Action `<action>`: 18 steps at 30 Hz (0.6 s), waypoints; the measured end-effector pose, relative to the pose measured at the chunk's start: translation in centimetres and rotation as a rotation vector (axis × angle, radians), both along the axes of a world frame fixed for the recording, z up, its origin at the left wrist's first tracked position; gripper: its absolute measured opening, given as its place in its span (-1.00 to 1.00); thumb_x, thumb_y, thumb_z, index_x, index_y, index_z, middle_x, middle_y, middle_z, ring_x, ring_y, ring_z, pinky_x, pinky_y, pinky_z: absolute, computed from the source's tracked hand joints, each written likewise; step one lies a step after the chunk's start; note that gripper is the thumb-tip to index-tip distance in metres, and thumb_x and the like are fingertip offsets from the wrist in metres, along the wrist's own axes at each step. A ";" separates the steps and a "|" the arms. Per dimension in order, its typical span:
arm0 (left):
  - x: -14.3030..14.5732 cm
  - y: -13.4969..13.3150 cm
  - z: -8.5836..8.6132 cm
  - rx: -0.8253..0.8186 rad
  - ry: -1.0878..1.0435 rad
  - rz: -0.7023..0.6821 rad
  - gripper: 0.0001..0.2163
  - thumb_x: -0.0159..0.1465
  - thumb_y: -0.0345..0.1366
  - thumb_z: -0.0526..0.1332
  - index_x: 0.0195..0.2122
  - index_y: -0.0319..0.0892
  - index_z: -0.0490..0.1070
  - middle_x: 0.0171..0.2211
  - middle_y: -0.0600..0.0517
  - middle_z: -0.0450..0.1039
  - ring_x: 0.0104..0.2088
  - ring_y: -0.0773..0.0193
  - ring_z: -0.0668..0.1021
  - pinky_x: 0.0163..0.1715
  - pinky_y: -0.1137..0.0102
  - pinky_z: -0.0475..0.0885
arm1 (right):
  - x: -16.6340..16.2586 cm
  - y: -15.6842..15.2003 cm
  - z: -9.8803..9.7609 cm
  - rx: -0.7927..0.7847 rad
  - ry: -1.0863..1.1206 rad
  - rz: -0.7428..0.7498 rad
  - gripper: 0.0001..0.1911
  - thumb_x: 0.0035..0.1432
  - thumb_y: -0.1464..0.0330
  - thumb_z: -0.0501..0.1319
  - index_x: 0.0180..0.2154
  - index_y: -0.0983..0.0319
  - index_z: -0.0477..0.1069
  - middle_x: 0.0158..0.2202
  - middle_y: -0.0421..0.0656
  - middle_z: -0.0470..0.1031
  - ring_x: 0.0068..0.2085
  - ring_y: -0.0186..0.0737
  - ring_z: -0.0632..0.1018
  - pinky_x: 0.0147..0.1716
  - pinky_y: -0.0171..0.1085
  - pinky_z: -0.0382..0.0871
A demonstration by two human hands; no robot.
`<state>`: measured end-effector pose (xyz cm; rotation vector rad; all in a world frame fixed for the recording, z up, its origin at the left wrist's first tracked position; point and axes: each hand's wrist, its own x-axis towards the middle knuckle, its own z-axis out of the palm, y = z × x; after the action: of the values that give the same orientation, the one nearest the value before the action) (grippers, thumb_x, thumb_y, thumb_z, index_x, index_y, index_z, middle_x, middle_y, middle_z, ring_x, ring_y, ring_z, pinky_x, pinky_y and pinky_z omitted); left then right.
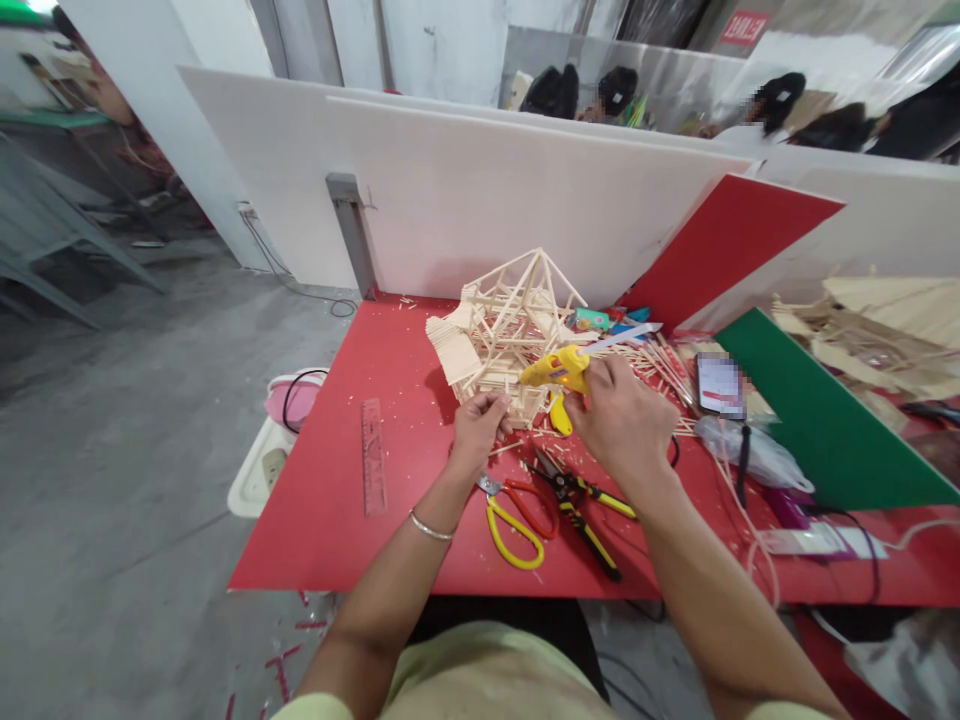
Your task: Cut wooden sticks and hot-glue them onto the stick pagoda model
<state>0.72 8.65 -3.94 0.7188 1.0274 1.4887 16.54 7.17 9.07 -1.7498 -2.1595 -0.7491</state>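
A model building made of thin wooden sticks (491,325) stands on the red tabletop, with an open roof frame and a slatted roof panel on its left side. At its lower front edge, my left hand (480,425) is closed, thumb and fingers pinching the model; the exact piece between them is hidden. My right hand (626,415) grips a yellow hot glue gun (559,369), a white glue stick (622,338) poking out of its rear. The gun's nozzle points left, close to the front of the model. A yellow piece (559,414) lies beneath the gun.
Red-and-yellow-handled scissors (514,520) and black-and-yellow cutters (581,500) lie in front. A clear ruler (373,457) is at left. Loose sticks (664,365), a phone (721,385), a plastic bag (754,455) and a green board (832,420) occupy the right. White panels (525,200) stand behind.
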 end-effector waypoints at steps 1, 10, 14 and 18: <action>0.0 0.0 0.0 -0.005 -0.001 0.002 -0.71 0.13 -0.07 0.42 -0.39 -0.19 0.49 -0.62 0.11 0.43 -0.68 0.45 0.39 -0.67 0.54 0.25 | 0.0 0.0 0.0 0.003 -0.004 0.002 -0.74 0.28 0.28 0.13 -0.05 0.23 0.42 -0.15 -0.08 0.46 -0.43 -0.30 0.35 -0.49 -0.23 -0.17; 0.2 0.0 0.4 -0.011 -0.002 0.007 -0.69 0.10 -0.05 0.43 -0.38 -0.21 0.49 -0.63 0.14 0.40 -0.69 0.47 0.38 -0.68 0.56 0.23 | 0.0 -0.1 0.2 0.014 -0.053 -0.008 -0.75 0.31 0.25 0.12 -0.08 0.24 0.42 -0.15 -0.11 0.46 -0.43 -0.33 0.32 -0.49 -0.24 -0.16; 0.3 0.1 0.1 -0.005 0.005 0.001 -0.68 0.11 -0.04 0.43 -0.38 -0.21 0.49 -0.64 0.14 0.41 -0.70 0.47 0.36 -0.69 0.55 0.23 | 0.0 0.0 0.1 0.031 -0.043 -0.006 -0.78 0.32 0.28 0.11 -0.11 0.24 0.42 -0.17 -0.13 0.46 -0.44 -0.34 0.29 -0.49 -0.24 -0.17; 0.5 0.4 -0.1 0.000 0.003 -0.004 -0.68 0.11 -0.04 0.43 -0.37 -0.21 0.49 -0.63 0.14 0.41 -0.69 0.47 0.36 -0.69 0.55 0.22 | 0.0 0.2 0.0 0.057 -0.017 -0.007 -0.78 0.31 0.29 0.12 -0.10 0.25 0.43 -0.16 -0.12 0.46 -0.44 -0.36 0.28 -0.49 -0.24 -0.17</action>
<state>1.26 9.08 -4.07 0.7232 1.0272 1.4848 16.49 7.42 9.05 -1.7292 -2.1226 -0.8221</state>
